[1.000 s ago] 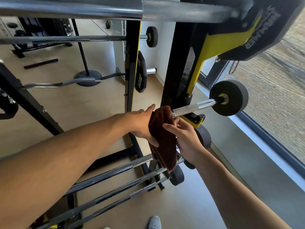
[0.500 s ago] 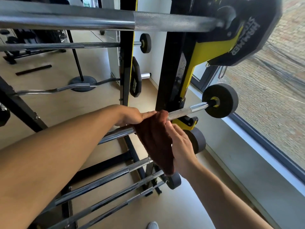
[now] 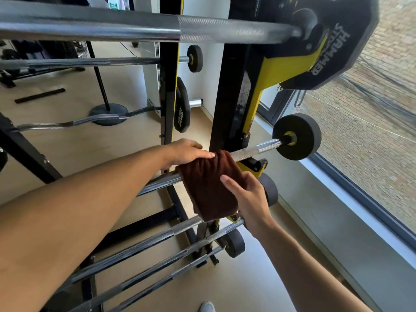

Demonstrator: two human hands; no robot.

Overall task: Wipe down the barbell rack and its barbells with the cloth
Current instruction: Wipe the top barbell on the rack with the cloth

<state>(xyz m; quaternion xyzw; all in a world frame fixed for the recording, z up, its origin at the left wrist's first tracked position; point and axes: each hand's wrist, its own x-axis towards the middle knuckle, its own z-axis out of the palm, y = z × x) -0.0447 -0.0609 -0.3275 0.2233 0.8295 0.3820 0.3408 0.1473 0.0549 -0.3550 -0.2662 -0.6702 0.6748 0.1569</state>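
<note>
A dark brown cloth [image 3: 208,188] is draped over a chrome barbell [image 3: 256,149] that rests on the black and yellow rack [image 3: 227,109]. My left hand [image 3: 186,152] lies on the bar at the cloth's upper left edge, fingers curled over it. My right hand [image 3: 247,197] holds the cloth's right side, fingers on its front face. The bar ends in a small black plate [image 3: 299,137] on the right. Several more barbells [image 3: 144,242] lie on lower pegs, and a thick one [image 3: 157,28] crosses the top.
A large black weight plate [image 3: 333,41] hangs at upper right. A window [image 3: 371,131] and its sill run down the right side. A curl bar [image 3: 67,123] and a round stand base [image 3: 108,113] sit on the beige floor at the left. My shoe [image 3: 207,307] shows below.
The cloth was hanging bunched between my hands; now it is spread over the barbell. My left hand moved onto the bar and my right hand slid down the cloth's right side.
</note>
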